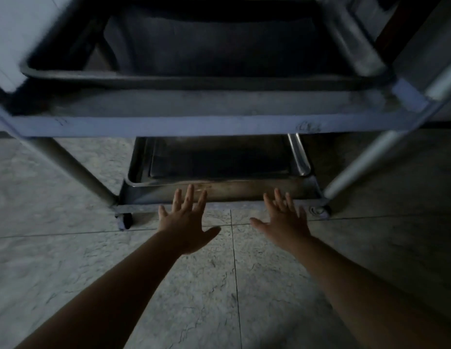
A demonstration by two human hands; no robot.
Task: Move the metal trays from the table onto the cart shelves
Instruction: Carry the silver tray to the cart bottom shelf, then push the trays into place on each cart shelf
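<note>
Left hand point(185, 217) and right hand point(286, 216) empty, fingers spread, at the bottom-shelf metal tray point(219, 177), cart point(214, 125) dim, upper tray point(194, 79) blurred, contact unclear

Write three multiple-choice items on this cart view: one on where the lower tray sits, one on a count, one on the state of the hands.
1. Where is the lower metal tray?
A. on the cart's bottom shelf
B. on the floor beside the cart
C. in the person's hands

2. How many cart casters show at the near bottom corners?
A. none
B. two
C. four

3. How are the hands?
A. both gripping a tray
B. one fist, one open
C. both open, fingers spread, holding nothing

Answers:
1 A, it lies between the cart legs under the upper shelf.
2 B, a left caster and a right caster.
3 C, left hand and right hand reach empty toward the tray's front.
</note>
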